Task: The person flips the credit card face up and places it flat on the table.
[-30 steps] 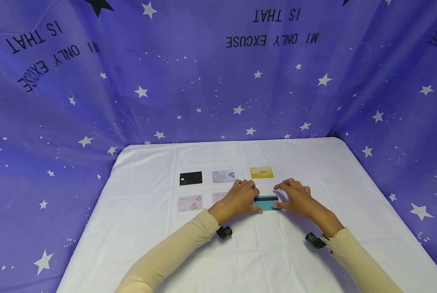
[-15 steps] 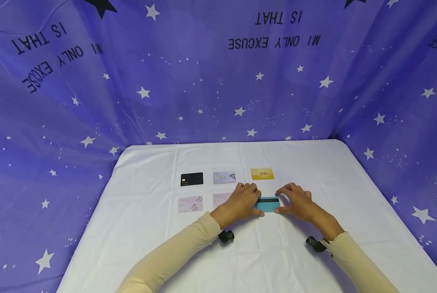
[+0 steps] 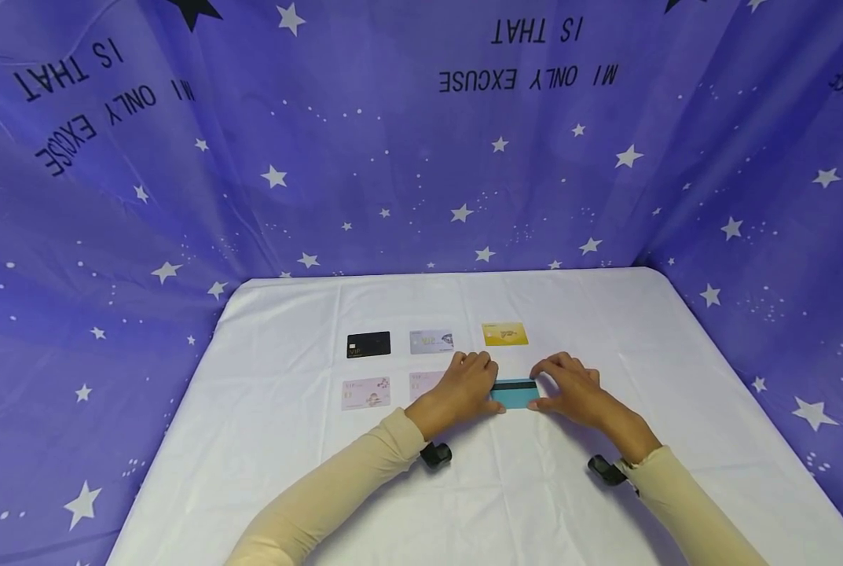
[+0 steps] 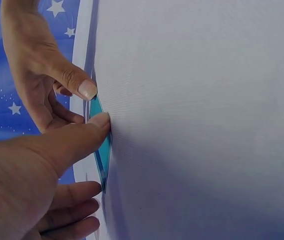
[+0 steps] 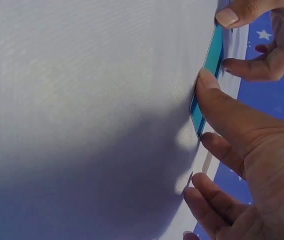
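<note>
A teal card (image 3: 514, 395) with a dark stripe along its far side lies on the white table, stripe face up. My left hand (image 3: 461, 389) holds it at its left end, thumb on the near edge and forefinger at the far corner. At the right end my right hand (image 3: 578, 387) pinches it likewise between thumb and forefinger. Both thumbs touch the near edge in the left wrist view, where the teal card (image 4: 104, 150) shows between them. A pink card (image 3: 424, 384) is partly hidden behind my left hand.
A black card (image 3: 368, 344), a silvery lilac card (image 3: 431, 341) and a yellow card (image 3: 504, 334) lie in a far row. Another pink card (image 3: 366, 393) is at the left of the near row. Purple star-printed cloth (image 3: 421, 173) hangs around the white table (image 3: 280, 440).
My right thumb has slid off the teal card's face to its near right corner. The other cards stay where they were, apart from a slight sway of the head view.
</note>
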`<state>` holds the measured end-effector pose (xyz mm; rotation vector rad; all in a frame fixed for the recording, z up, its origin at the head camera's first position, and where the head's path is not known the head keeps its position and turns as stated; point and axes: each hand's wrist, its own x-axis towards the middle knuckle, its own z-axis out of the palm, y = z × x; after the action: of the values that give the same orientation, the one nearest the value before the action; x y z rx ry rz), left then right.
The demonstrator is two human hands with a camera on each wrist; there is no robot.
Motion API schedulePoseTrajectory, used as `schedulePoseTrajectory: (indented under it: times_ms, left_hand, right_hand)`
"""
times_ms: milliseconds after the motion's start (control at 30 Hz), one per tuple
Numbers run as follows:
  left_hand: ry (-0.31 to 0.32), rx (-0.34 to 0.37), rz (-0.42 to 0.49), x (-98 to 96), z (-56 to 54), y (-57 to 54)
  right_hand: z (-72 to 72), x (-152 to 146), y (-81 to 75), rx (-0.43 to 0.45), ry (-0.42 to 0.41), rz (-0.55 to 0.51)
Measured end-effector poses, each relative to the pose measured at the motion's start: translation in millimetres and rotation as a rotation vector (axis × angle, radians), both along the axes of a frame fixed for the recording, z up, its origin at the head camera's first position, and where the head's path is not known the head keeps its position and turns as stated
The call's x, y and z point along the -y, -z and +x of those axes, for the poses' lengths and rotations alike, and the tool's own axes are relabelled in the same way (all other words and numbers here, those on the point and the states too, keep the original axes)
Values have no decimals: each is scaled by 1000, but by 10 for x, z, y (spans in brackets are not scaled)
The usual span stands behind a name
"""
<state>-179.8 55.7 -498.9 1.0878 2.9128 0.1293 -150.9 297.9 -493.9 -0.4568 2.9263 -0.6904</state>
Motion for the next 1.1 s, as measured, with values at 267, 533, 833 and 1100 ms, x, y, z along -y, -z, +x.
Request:
schedulePoseTrajectory:
  times_ms: [267,533,833,1100]
  left_hand:
    - [-24,72,7,-6,-4,-15]
    - [-18,146,49,12,-52,-17]
    - [-20,155,51,18,-66,-5]
    - [12,157,93,34,-75,-28]
  right_hand:
    - [-4,0,26,3,-3,-3]
    - [-16,-20,37,10,-7,-8]
    - [-1,-7,40,-12,-17,-16]
    - [9,-10,40,-18,-20,-20]
